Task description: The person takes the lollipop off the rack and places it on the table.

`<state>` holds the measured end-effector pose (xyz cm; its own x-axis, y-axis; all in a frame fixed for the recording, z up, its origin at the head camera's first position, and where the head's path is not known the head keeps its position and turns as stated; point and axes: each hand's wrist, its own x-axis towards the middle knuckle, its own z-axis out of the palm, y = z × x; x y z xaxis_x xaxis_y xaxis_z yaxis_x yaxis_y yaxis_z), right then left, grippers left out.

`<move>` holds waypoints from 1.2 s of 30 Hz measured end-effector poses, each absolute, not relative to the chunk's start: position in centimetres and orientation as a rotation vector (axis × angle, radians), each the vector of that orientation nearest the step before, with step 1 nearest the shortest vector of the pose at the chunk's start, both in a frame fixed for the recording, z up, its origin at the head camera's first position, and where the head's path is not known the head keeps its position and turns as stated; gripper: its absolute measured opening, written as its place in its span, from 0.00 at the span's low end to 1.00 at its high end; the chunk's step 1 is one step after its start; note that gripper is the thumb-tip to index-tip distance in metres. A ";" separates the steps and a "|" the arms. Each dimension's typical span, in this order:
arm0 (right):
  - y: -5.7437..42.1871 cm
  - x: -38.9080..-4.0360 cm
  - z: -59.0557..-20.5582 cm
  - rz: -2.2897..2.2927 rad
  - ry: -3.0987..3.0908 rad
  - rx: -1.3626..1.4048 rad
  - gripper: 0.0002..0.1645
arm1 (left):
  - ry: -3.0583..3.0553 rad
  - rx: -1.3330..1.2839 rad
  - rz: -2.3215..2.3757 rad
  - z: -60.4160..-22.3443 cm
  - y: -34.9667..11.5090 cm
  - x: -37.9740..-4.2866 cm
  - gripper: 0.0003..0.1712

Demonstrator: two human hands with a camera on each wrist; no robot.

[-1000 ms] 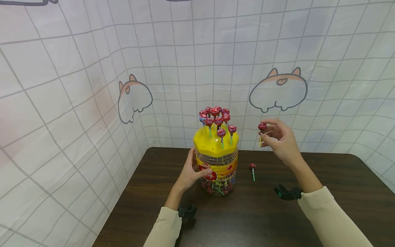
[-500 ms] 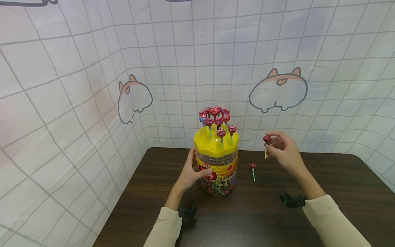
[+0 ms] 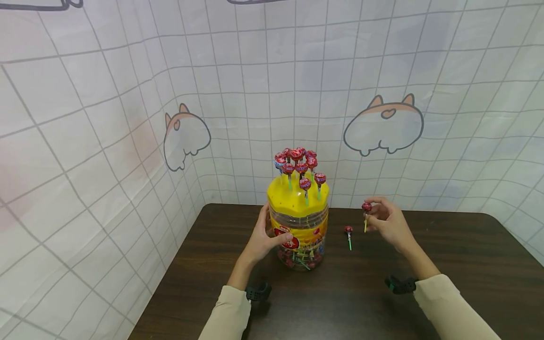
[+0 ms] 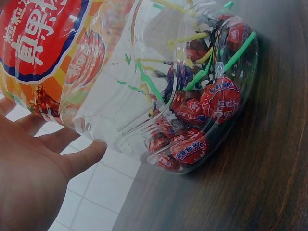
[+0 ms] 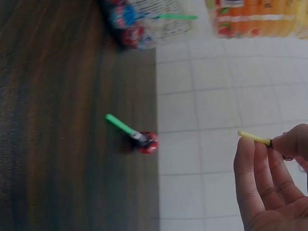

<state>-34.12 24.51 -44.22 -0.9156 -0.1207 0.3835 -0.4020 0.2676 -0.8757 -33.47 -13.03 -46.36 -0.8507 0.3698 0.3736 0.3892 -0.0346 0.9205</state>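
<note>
"Left hand point(image 3: 262, 238), what do we note?"
"Gripping the lollipop jar point(image 3: 308, 229) on the worktop point(image 3: 331, 302)."
"Right hand point(image 3: 390, 223)?"
"Pinching a yellow-sticked lollipop point(image 3: 366, 207), head up; we log a green-sticked lollipop point(image 3: 349, 230) lying nearer the jar."

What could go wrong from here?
The yellow-stick lollipop pinched in the right hand could slip, since thumb and fingertips alone seem to hold it. That hand might also nudge the green-stick lollipop lying nearby on the table. If the left hand jolts the jar, lollipops standing on its lid may tip.
</note>
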 end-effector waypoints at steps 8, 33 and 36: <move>24.7 -34.8 -46.2 1.736 -2.355 0.439 0.23 | -2.178 -0.851 -2.076 -46.4 -13.1 -33.5 0.55; 24.5 -36.1 -49.7 1.830 -2.603 0.371 0.27 | -2.186 -0.848 -2.055 -46.5 -13.1 -33.5 0.56; 24.4 -36.1 -49.8 1.812 -2.627 0.369 0.27 | -2.183 -0.850 -2.055 -46.5 -13.1 -33.6 0.56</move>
<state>-36.10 24.41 -49.77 -0.9712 -0.2274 0.0716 -0.1477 0.3380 -0.9295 -33.55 -13.11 -46.47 -0.8509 0.3651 0.3776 0.3990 -0.0184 0.9168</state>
